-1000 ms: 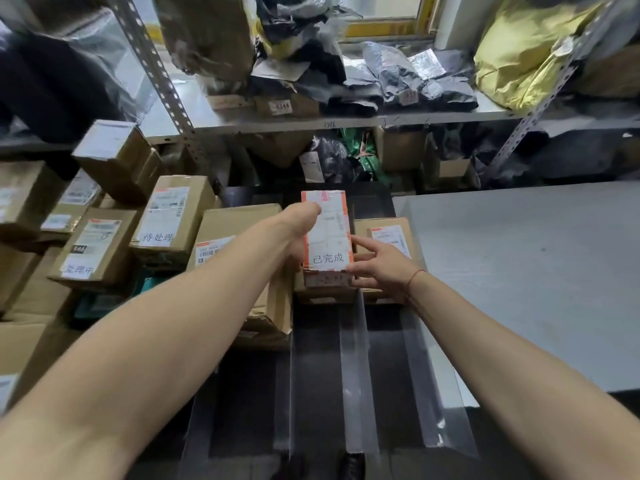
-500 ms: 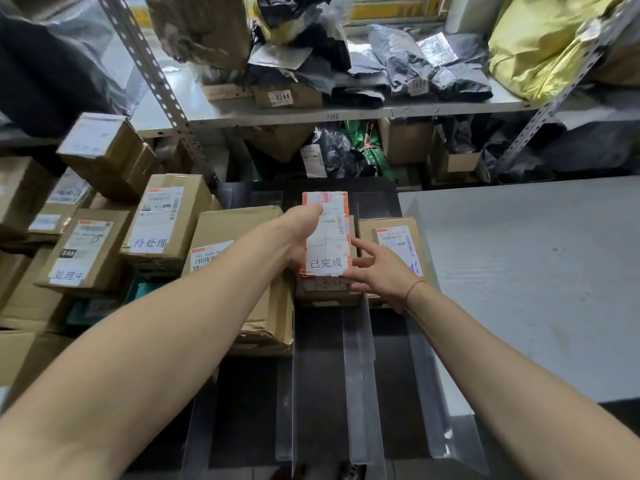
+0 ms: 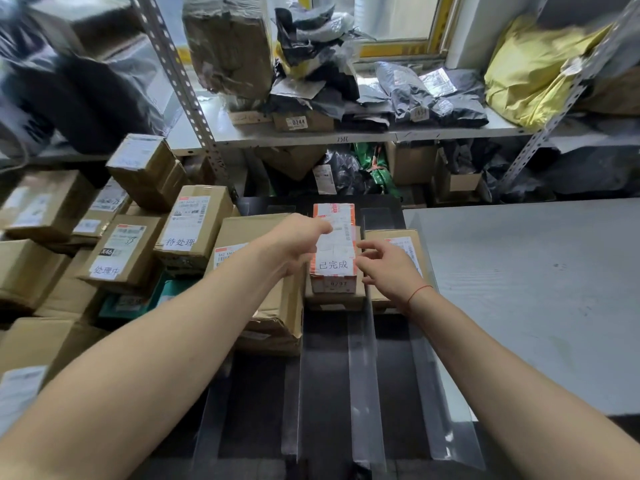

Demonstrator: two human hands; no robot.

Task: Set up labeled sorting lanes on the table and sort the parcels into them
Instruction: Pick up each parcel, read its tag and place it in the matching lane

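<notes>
A small parcel [image 3: 335, 244] with an orange-edged waybill and a white handwritten label lies on top of a brown box [image 3: 334, 299], at the far end of the dark table's middle lane. My left hand [image 3: 298, 244] holds the parcel's left edge with its thumb across the top. My right hand [image 3: 384, 268] hovers at the parcel's right edge, its fingers loosely spread and gripping nothing. Two more labelled boxes stand to the left, one upright [image 3: 192, 226] and one lower [image 3: 121, 251]. Clear plastic dividers [image 3: 360, 358] mark the lanes.
A large brown box [image 3: 266, 289] lies under my left forearm, and another box [image 3: 401, 242] sits behind my right hand. Stacked cartons [image 3: 34, 265] crowd the left. A grey tabletop [image 3: 536, 289] spreads to the right. A metal shelf [image 3: 346, 136] with bagged parcels stands behind.
My right hand's fingers have loosened and come off the small parcel's right side. The left hand stays on the parcel, which has hardly moved.
</notes>
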